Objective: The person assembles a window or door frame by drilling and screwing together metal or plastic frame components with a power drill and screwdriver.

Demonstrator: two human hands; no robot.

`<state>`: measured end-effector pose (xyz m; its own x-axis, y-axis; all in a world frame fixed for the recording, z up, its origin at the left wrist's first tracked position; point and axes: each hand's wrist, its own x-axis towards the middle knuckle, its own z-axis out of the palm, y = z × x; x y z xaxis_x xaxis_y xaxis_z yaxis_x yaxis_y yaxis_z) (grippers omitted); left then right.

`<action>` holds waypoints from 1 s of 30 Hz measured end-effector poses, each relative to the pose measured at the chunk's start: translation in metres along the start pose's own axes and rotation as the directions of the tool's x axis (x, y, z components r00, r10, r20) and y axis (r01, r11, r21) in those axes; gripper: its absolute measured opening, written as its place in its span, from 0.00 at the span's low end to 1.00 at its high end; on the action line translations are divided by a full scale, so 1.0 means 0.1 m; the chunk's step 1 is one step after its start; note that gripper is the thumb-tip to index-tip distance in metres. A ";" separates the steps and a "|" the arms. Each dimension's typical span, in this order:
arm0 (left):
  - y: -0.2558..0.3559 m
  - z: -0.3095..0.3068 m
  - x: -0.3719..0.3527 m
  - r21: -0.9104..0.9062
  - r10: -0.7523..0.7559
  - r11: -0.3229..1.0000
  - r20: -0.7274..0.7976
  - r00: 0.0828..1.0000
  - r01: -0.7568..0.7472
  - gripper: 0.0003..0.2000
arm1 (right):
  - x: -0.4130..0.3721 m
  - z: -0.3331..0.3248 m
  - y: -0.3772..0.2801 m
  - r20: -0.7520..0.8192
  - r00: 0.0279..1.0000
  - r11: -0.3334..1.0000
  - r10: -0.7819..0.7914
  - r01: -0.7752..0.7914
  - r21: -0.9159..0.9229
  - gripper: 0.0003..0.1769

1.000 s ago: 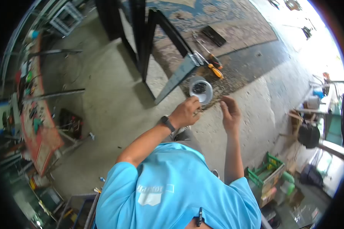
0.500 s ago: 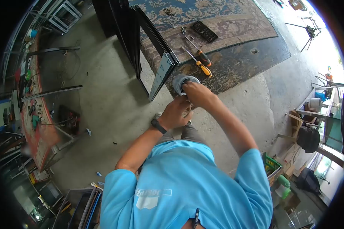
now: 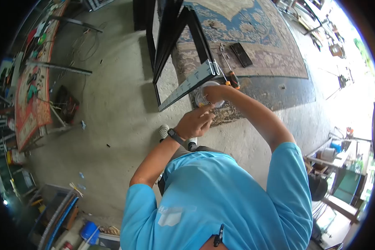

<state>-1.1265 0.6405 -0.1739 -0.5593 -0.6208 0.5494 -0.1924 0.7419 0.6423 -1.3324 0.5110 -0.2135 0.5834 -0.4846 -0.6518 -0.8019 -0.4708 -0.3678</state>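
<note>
A round, clear plastic tub [image 3: 201,101] stands at the edge of the dark floor sheet, just in front of the black metal frame [image 3: 186,85]. My right hand [image 3: 215,94] reaches down into the tub; its fingertips are hidden inside. Close to the tub's near rim is my left hand [image 3: 193,123], index finger stretched toward it and the other fingers curled. Whatever those curled fingers hold, if anything, is hidden. Beyond the tub lie an orange-and-black screwdriver [image 3: 233,79] and a second screwdriver, mostly covered by my right hand and wrist.
A patterned rug [image 3: 275,58] lies beyond, with a dark flat case [image 3: 241,54] and small metal parts on it. To the left stands a workbench [image 3: 33,104] with tools. Shelving [image 3: 335,166] is at the right, and a rack [image 3: 56,216] sits lower left.
My right hand has gone deeper into the tub, which now sits lower and flatter. My left hand has drawn slightly away from the right. The head view has shifted.
</note>
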 end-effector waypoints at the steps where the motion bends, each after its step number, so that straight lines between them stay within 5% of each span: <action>1: 0.00 0.03 -0.04 -0.030 -0.073 0.997 -0.079 0.994 0.071 0.20 | 0.05 0.02 0.03 -0.064 0.998 1.000 -0.022 0.022 -0.003 0.18; 3: -0.02 0.17 -0.17 -0.118 -0.224 0.972 -0.218 0.950 0.202 0.26 | 0.13 0.10 0.09 0.030 0.999 0.972 -0.042 0.048 -0.230 0.18; 7: -0.07 0.37 -0.31 -0.294 -0.544 0.826 -0.189 0.817 0.482 0.27 | 0.53 0.42 0.23 0.211 0.977 0.800 -0.028 0.148 -0.582 0.19; 19: -0.27 0.47 -0.30 -0.312 -0.568 0.801 -0.130 0.812 0.511 0.20 | 0.22 -0.02 -0.19 0.499 0.866 0.690 0.020 0.350 -0.634 0.20; 20: -0.27 0.47 -0.29 -0.321 -0.570 0.797 -0.117 0.813 0.512 0.20 | 0.34 0.05 -0.21 0.538 0.843 0.602 0.006 0.427 -0.675 0.15; 23: -0.28 0.42 -0.29 -0.348 -0.573 0.786 -0.098 0.814 0.511 0.21 | -0.52 -0.55 -0.63 0.196 0.980 0.928 0.045 0.032 -0.372 0.12; 26: -0.22 0.31 -0.29 -0.388 -0.594 0.761 -0.094 0.799 0.520 0.19 | -1.03 -0.82 -0.77 -0.080 0.989 0.992 0.127 -0.125 0.023 0.11; 29: -0.06 0.10 -0.18 -0.456 -0.619 0.726 -0.105 0.778 0.516 0.18 | -1.35 -0.80 -0.60 -0.357 0.934 0.975 -0.012 0.090 0.202 0.10; 30: -0.03 0.08 -0.14 -0.475 -0.623 0.719 -0.116 0.774 0.507 0.17 | -1.43 -0.75 -0.59 -0.362 0.929 0.923 0.073 0.074 0.377 0.10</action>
<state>-1.1244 0.6488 -0.1876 -0.2193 -0.9718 0.0873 -0.0386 0.0980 0.9944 -1.3590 0.5526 -0.0486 0.5303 -0.7514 -0.3927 -0.7456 -0.1927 -0.6380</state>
